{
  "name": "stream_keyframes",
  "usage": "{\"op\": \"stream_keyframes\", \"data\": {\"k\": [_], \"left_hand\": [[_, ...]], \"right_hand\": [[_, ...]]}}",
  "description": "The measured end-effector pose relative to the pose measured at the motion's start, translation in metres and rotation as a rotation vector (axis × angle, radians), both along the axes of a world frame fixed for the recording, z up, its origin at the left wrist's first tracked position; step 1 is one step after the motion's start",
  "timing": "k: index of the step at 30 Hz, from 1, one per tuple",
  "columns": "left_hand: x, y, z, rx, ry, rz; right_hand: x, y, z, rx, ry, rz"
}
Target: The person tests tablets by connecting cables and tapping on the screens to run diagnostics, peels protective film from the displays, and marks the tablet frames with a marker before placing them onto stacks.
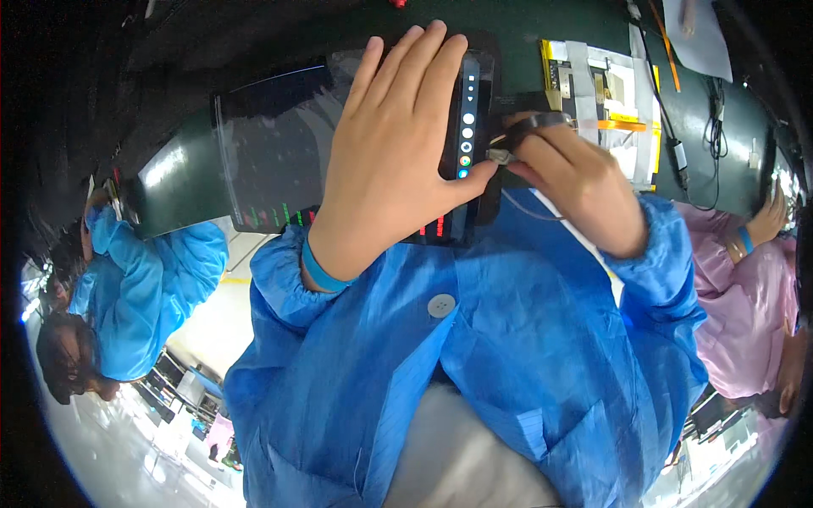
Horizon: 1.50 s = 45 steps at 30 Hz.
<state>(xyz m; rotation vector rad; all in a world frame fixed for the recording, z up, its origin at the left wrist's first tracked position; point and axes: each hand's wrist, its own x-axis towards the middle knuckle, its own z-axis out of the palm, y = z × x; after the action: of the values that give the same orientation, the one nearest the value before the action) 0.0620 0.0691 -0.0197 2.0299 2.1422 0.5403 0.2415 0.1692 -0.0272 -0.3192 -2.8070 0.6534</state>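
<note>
Tablet (468,110) | under flat left hand (394,148) | beside right hand (580,169) pinching connector (500,157)

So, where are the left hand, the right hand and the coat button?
Left hand (385,148): head view, back of hand.
Right hand (587,176): head view, back of hand.
Coat button (441,306): head view, its face.

Small red lettering (439,227) is shown near the lower edge of the central tablet (485,76); along its right side a column of round icons (467,140) is displayed, with small white signs (471,89) above. Short green and red lines of text (285,213) are displayed low on the dark left-hand tablet (273,135). All lettering is turned sideways.
</note>
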Motion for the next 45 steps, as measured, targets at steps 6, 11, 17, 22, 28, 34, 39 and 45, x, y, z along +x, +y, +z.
{"op": "stream_keyframes", "data": {"k": [6, 11, 17, 22, 28, 34, 39, 45], "left_hand": [[-0.001, 0.003, 0.003, 0.054, -0.026, -0.024], [-0.002, 0.006, 0.003, 0.105, -0.02, -0.037], [-0.017, 0.023, -0.04, 0.468, 0.097, -0.186], [-0.003, 0.005, 0.013, -0.03, -0.174, 0.035], [0.002, -0.001, 0.0, 0.166, -0.093, 0.05], [0.003, -0.007, 0.005, 0.137, 0.023, 0.045], [0.0, -0.03, 0.025, 0.297, -0.336, -0.035], [-0.075, -0.114, 0.014, 0.478, -0.241, 0.372]], "right_hand": [[0.004, 0.001, 0.0, 0.025, 0.001, 0.051], [0.003, 0.007, 0.001, 0.032, -0.019, 0.123], [0.003, 0.008, -0.001, 0.033, -0.025, 0.142], [0.0, 0.006, 0.001, -0.051, -0.061, 0.103], [0.005, 0.004, -0.001, -0.084, -0.109, 0.058], [0.012, -0.002, -0.001, -0.128, -0.122, 0.019], [0.022, -0.011, 0.018, -0.236, -0.103, -0.034], [0.032, -0.023, 0.042, -0.945, 0.006, -0.414]]}}
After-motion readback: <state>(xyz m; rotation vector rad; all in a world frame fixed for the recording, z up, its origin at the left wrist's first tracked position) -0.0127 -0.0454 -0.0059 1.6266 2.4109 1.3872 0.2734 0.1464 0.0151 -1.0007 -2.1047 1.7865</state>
